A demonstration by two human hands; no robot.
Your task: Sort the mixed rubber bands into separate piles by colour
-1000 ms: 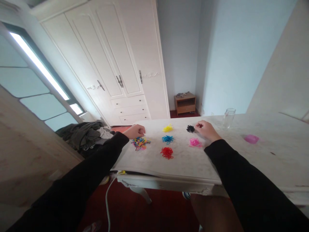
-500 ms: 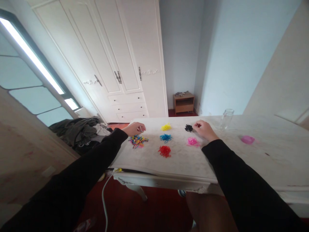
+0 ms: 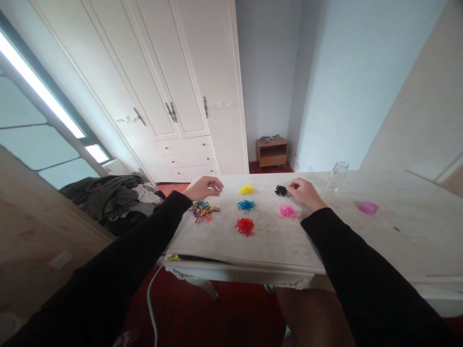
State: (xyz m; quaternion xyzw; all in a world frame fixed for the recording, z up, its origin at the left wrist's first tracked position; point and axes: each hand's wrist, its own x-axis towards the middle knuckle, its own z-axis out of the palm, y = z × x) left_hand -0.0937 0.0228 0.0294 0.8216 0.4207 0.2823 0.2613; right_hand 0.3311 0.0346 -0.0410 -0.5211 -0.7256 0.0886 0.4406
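My left hand (image 3: 205,188) hovers just beyond a pile of mixed-colour rubber bands (image 3: 204,211), its fingers curled down in a pinch. A tiny yellowish fleck shows at the fingertips, too small to name. Beside a small heap of black rubber bands (image 3: 280,190), my right hand (image 3: 304,193) has thumb and fingers pressed together; what they hold, if anything, is hidden. Between the hands lie heaps of yellow bands (image 3: 246,188), blue bands (image 3: 246,206) and red bands (image 3: 245,226). Pink bands (image 3: 288,211) lie nearer me than the black ones.
A clear glass jar (image 3: 338,177) stands at the table's far edge, right of my right hand. Farther right lies a pink, rounded object (image 3: 368,207). The white table (image 3: 275,246) ends close to me. Dark clothes (image 3: 108,202) are heaped beyond its left side.
My left hand has shifted slightly right, away from the mixed pile, and its fingers point further down. The right hand stays by the black bands. The view has tilted a little.
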